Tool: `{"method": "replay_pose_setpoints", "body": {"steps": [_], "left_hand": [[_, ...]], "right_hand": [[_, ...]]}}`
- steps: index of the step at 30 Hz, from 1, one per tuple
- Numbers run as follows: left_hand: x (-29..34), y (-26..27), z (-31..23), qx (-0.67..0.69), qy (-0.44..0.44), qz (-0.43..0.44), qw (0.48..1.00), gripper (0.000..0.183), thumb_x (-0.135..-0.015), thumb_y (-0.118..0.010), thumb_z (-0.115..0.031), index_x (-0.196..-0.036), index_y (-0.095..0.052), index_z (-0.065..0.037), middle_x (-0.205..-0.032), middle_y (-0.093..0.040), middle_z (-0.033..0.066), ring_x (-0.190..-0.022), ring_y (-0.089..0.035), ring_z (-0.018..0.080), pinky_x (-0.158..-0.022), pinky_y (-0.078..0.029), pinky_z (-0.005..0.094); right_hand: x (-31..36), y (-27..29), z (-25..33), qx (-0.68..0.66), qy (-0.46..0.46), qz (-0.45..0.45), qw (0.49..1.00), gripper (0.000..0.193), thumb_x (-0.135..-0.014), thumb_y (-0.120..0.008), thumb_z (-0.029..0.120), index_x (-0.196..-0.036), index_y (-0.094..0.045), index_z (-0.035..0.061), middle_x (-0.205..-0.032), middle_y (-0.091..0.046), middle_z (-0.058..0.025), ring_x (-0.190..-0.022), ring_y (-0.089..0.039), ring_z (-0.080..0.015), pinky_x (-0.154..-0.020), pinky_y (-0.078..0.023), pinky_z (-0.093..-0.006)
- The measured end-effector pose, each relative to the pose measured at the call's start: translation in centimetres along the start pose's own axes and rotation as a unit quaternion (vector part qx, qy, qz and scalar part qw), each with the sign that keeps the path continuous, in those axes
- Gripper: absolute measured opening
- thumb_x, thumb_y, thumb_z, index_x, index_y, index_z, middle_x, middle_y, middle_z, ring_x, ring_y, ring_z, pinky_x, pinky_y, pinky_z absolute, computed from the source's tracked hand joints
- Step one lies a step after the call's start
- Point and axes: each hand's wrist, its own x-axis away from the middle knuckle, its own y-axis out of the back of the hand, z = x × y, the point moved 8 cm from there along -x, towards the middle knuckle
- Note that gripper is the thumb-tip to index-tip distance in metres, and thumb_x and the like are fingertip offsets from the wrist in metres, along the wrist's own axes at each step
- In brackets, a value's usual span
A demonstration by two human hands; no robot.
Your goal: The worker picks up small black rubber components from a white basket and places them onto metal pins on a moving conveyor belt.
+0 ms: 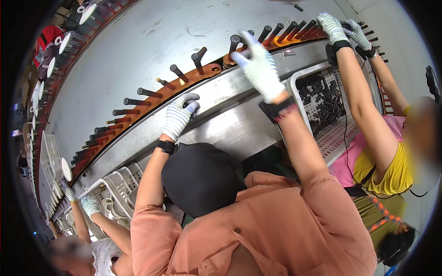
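Both my hands wear white striped knit gloves. My left hand [179, 116] rests over the metal front ledge [209, 94], its fingers loosely bent and the thumb apart, with nothing visible in it. My right hand [260, 71] reaches farther out, slightly blurred, fingers and thumb spread. Its thumb and forefinger are beside a dark red post [234, 48] with a black cylindrical sleeve on top; I cannot tell whether they touch. A curved orange-brown strip [189, 77] carries a row of such posts. One post [165, 83] near my left hand shows a yellowish tip.
A white perforated basket [293, 92] of small black cylindrical parts stands right of my right arm. At the right, a co-worker's gloved hands [334, 31] work over the same row. Another co-worker's gloved hand [90, 205] is at lower left, near a white crate [123, 177].
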Motion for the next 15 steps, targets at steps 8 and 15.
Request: {"method": "replay_pose_setpoints", "body": {"steps": [8,15], "left_hand": [[-0.4,3.4,3.7,0.050,-0.048,-0.039,0.997,0.020,-0.101,-0.063,-0.008,-0.119,-0.073,-0.004,-0.082,-0.069,0.0010,-0.064,-0.057,0.0055,-0.059,-0.049,0.0227],[-0.1,5.5,6.2,-0.034,-0.099,-0.094,0.990,0.021,-0.098,-0.066,-0.008,-0.117,-0.075,-0.006,-0.085,-0.073,0.0036,-0.070,-0.063,0.0081,-0.066,-0.053,0.0259]], "right_hand": [[0.3,1.5,5.8,-0.026,0.196,-0.251,0.947,0.013,-0.099,-0.068,0.010,-0.110,-0.070,0.0018,-0.091,-0.069,-0.0036,-0.080,-0.062,-0.0080,-0.072,-0.053,-0.0248],[-3.3,-0.2,-4.2,0.052,0.033,-0.229,0.971,0.043,-0.090,-0.076,0.024,-0.124,-0.070,-0.0027,-0.104,-0.075,-0.0170,-0.096,-0.071,-0.0238,-0.093,-0.055,-0.0348]]}}
